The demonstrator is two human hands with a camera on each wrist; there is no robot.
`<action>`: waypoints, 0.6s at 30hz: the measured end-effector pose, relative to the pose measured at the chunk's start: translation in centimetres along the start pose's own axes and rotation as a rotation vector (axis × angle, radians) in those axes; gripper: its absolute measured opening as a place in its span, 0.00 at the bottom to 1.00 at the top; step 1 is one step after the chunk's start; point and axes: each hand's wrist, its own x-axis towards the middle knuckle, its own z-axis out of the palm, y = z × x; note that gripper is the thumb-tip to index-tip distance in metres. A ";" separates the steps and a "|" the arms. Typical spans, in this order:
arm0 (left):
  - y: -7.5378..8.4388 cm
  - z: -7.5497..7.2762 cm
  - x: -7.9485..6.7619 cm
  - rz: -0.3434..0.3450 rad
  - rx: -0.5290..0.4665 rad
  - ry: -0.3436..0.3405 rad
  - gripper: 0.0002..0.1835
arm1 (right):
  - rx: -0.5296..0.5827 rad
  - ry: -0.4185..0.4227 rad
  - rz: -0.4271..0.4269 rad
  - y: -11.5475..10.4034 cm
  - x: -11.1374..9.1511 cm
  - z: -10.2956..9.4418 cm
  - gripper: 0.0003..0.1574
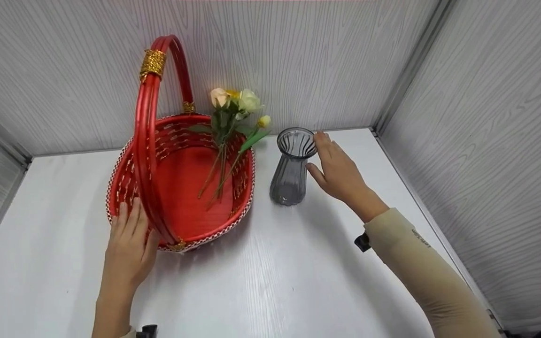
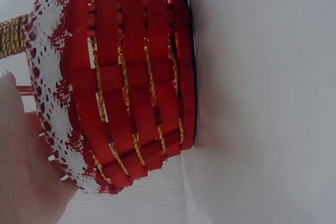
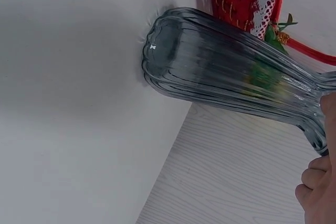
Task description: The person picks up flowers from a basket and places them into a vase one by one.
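Observation:
A red woven basket (image 1: 195,230) with a tall arched handle (image 1: 146,112) and white-and-red lace trim (image 2: 55,93) stands on the white table. My left hand (image 1: 128,249) lies at its front left rim, fingers extended over the edge beside the handle's base. Several flowers (image 1: 233,108), cream, yellow and peach, lean over the basket's right rim with stems inside. To the right stands a grey ribbed glass vase (image 1: 291,173), upright, nothing in it. My right hand (image 1: 338,171) is at the vase's flared mouth, fingers extended along its right side, thumb apart and lower near the neck.
Pale wood-grain panels rise behind the table (image 1: 233,291) and on both sides. The back panel (image 1: 298,61) is close behind the basket and flowers. The right panel (image 1: 486,141) runs alongside my right forearm.

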 end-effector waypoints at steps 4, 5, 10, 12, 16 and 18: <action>0.1 0.3 -0.1 -0.029 0.011 -0.015 0.31 | 0.030 0.002 0.004 0.3 -0.2 0.0 0.45; 0.2 0.3 0.1 -0.032 0.018 -0.022 0.31 | 0.047 0.006 0.008 0.3 -0.2 -0.1 0.45; 0.5 0.3 0.8 -0.047 0.051 -0.057 0.33 | 0.109 0.011 0.022 0.2 -0.4 -0.6 0.48; 0.6 0.4 0.8 -0.043 0.065 -0.060 0.34 | 0.132 0.040 0.027 0.0 -0.5 -0.8 0.50; 0.5 0.6 0.6 -0.043 0.093 -0.055 0.35 | 0.214 0.175 0.038 -1.2 -0.9 -0.7 0.51; 0.4 0.6 0.4 -0.048 0.102 -0.054 0.36 | 0.274 0.267 0.036 -2.3 -1.3 -0.4 0.49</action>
